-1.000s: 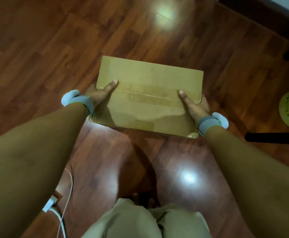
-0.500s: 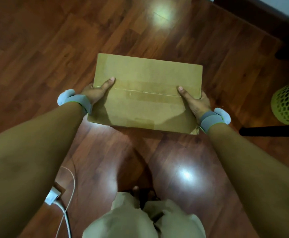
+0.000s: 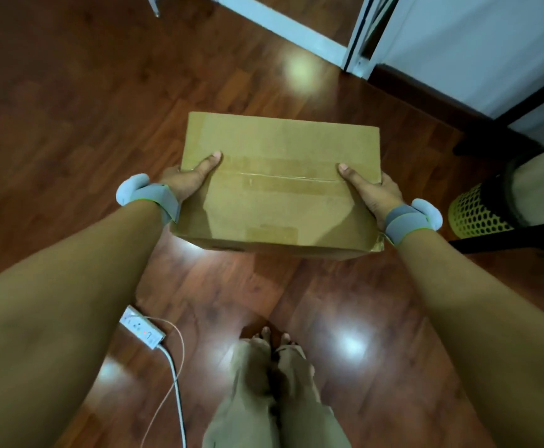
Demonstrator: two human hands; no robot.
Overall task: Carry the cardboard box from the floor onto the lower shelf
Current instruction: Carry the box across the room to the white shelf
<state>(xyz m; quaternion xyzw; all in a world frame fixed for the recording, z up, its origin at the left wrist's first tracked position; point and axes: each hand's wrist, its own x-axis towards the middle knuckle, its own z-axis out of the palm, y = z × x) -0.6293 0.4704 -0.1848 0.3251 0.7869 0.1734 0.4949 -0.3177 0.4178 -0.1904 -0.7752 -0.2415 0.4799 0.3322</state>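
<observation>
Gripping cardboard box [image 3: 280, 185] between left hand [image 3: 185, 182] and right hand [image 3: 375, 194].

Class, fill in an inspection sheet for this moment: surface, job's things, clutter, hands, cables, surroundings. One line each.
Surface: glossy wooden floor, with glare spots.
Job's things: taped cardboard box, held clear of the floor; no shelf identifiable.
Clutter: yellow mesh bin on the right.
Hands: left hand and right hand grip opposite ends of the box, thumbs on top.
Cables: white power strip with its cord lies by the feet.
Surroundings: white wall and a door frame ahead.
</observation>
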